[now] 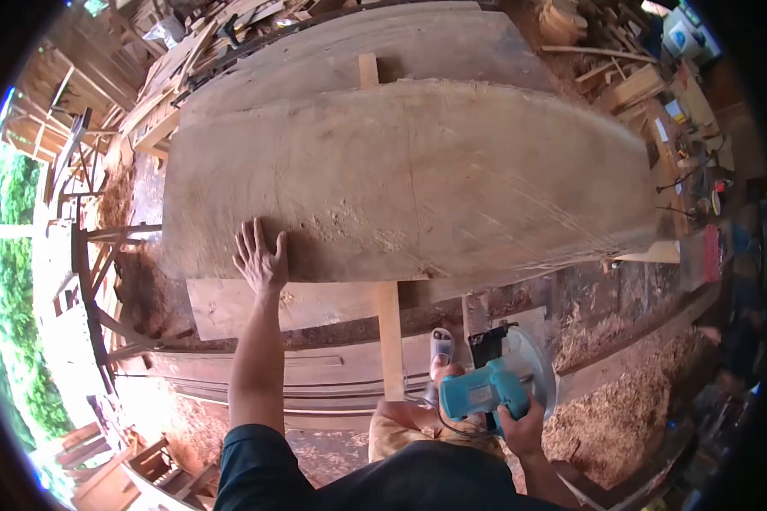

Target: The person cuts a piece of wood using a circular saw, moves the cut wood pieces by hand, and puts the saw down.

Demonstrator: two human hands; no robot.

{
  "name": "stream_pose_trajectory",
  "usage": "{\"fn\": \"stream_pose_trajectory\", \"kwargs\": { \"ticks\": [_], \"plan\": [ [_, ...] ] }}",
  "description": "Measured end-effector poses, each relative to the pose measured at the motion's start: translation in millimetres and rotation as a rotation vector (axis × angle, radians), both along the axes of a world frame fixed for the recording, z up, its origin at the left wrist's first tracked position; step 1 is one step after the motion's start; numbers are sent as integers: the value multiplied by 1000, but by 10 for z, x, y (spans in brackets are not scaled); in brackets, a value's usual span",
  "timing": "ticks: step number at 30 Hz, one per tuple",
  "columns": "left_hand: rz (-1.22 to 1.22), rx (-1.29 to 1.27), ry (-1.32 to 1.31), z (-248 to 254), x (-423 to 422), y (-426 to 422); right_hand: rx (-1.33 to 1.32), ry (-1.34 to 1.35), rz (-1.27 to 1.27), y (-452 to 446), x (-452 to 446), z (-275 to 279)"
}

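Note:
My left hand (pixel 262 257) lies flat with fingers spread on the near left edge of a wide wooden slab (pixel 341 170). Sawdust is scattered on the slab near that hand. In my right hand (pixel 521 426) is the handle of a teal circular saw (pixel 477 392), held low beside my leg, apart from the slab. The saw's round grey guard (pixel 533 366) faces right, and a cord hangs from its body. Whether the blade turns cannot be made out.
A light wooden batten (pixel 390 341) sticks out under the slab toward me. Another large board (pixel 452 43) lies behind it. Long planks (pixel 315 372) lie below on the left. Wood shavings (pixel 614 417) heap at right. Offcuts and tools (pixel 699 179) crowd the right-hand bench.

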State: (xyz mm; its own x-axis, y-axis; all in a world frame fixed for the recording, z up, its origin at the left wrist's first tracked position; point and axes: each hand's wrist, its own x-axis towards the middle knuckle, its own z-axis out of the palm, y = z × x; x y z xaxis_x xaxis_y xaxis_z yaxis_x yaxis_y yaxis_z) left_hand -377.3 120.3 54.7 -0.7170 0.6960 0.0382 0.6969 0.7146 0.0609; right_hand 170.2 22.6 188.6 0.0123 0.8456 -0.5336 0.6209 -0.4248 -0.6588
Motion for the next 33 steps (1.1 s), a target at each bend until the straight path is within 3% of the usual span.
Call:
{"fn": "stream_pose_trajectory", "kwargs": {
  "ticks": [9, 13, 15, 18, 20, 21, 25, 33],
  "plan": [
    [-74, -62, 7, -105, -97, -2, 14, -11, -104, 136, -713, 373],
    [-240, -50, 41, -85, -280, -70, 166, -107, -96, 75, -1222, 591],
    [-365, 13, -8, -33, -460, -81, 107, -9, -139, 51, -1445, 628],
    [-394, 117, -9, -29, -509, -52, 247, -37, -172, -138, -1808, 488],
    [-352, 27, -53, -26, -515, -60, 131, 59, -246, -81, -2139, 573],
    [-348, 27, -32, -45, -519, -26, 237, 49, -248, -107, -2277, 493],
    [-351, 28, -83, -38, -571, 1, 257, 50, -269, 13, -2711, 378],
    [-331, -1, -136, 11, -582, -21, 359, -59, -177, 135, -2924, 215]
  ]
}}
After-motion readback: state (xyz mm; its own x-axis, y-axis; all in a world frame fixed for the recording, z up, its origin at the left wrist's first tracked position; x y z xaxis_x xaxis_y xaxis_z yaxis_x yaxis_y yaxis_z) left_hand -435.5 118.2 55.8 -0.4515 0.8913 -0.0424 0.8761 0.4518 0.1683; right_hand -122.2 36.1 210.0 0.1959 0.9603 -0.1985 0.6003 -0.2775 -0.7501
